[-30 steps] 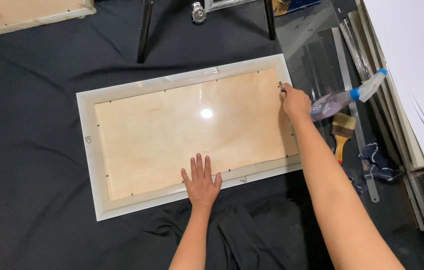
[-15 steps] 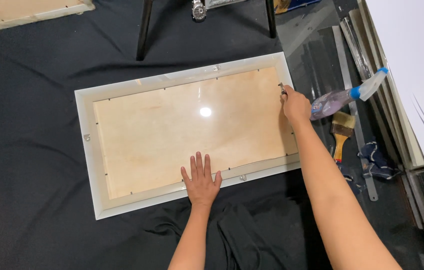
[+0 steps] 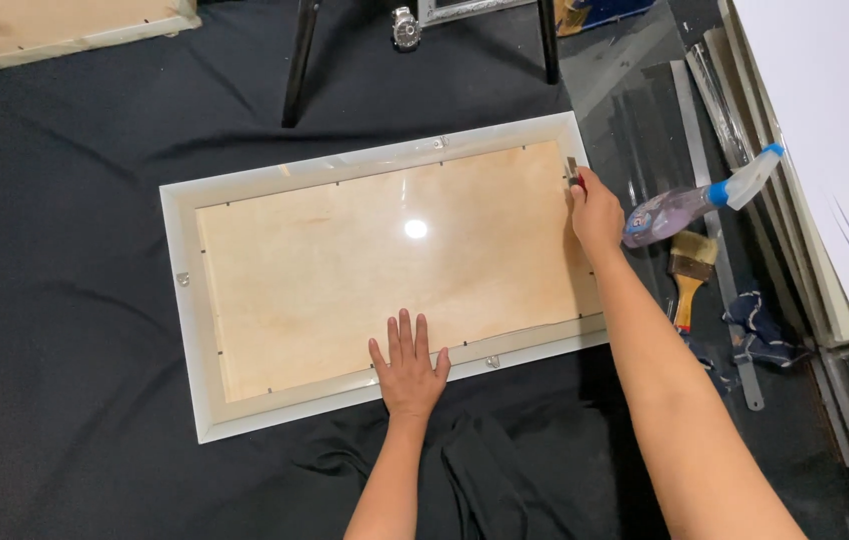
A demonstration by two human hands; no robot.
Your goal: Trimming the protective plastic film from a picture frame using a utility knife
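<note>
Left hand (image 3: 409, 368) is pressing flat, fingers spread, on the backing board (image 3: 385, 260); right hand (image 3: 595, 212) is pinching a small tool (image 3: 573, 170) at the frame (image 3: 177, 300) edge (long axis lying left-right).

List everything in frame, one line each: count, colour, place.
picture frame: 1, white, face down at centre on the cloth
backing board: 1, pale wood, inside the frame
cloth: 1, black, under everything
spray bottle: 1, clear with blue-white nozzle, right of frame
paintbrush: 1, wooden handle, below the bottle
second frame: 1, pale, top left corner
left hand: flat on the frame's lower edge
right hand: at the frame's right edge, holding a small tool
</note>
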